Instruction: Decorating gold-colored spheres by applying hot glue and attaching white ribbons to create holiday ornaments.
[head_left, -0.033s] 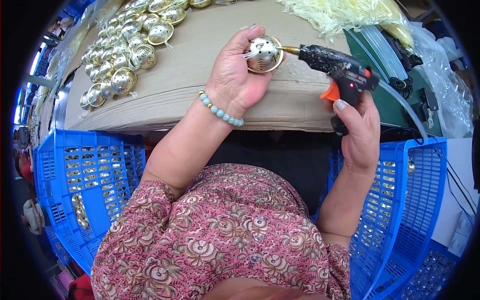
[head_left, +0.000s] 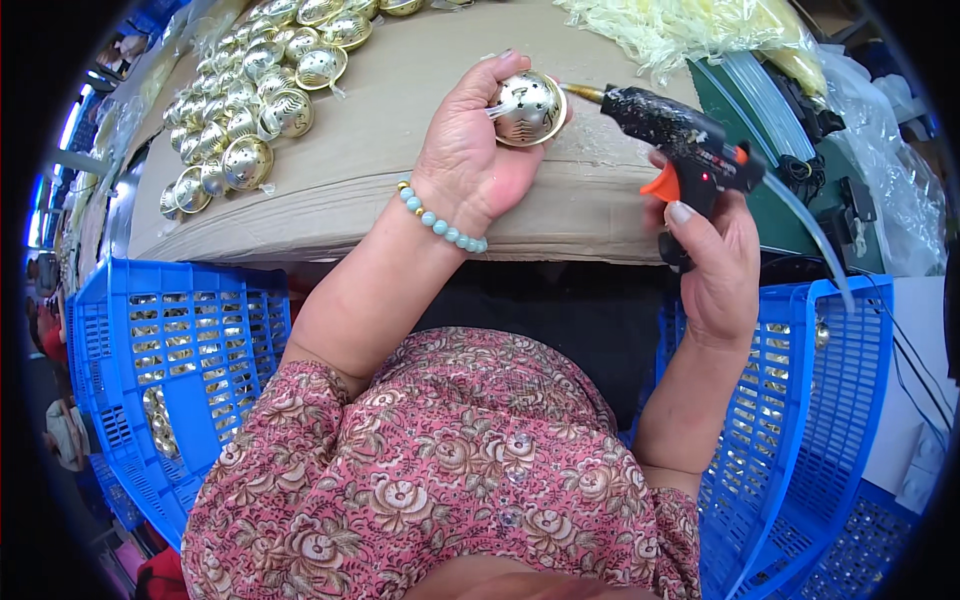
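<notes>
A shiny gold metal ball ornament [head_left: 527,112], with a flared rim and small dark star-like marks, rests in the upturned palm of my left hand [head_left: 478,150]. My left thumb and fingers curl round it, and a pale strand lies across its side. My right hand [head_left: 718,255] grips a black hot glue gun [head_left: 670,130] by its handle. The gun has an orange trigger, a lit red light and a translucent glue stick trailing from its rear. Its brass nozzle [head_left: 583,92] points left at the ornament's rim, a small gap away.
Many similar gold ornaments [head_left: 250,162] lie on the cardboard-covered table [head_left: 400,100] at the left. Pale yellow strips [head_left: 690,30] are heaped at the far right, near a bundle of glue sticks [head_left: 755,100]. Blue crates stand left [head_left: 180,360] and right [head_left: 790,400] of my lap.
The glue gun has tilted and shifted slightly right, so its nozzle has drawn away from the ornament's rim. My left hand and the ornament stay almost still.
</notes>
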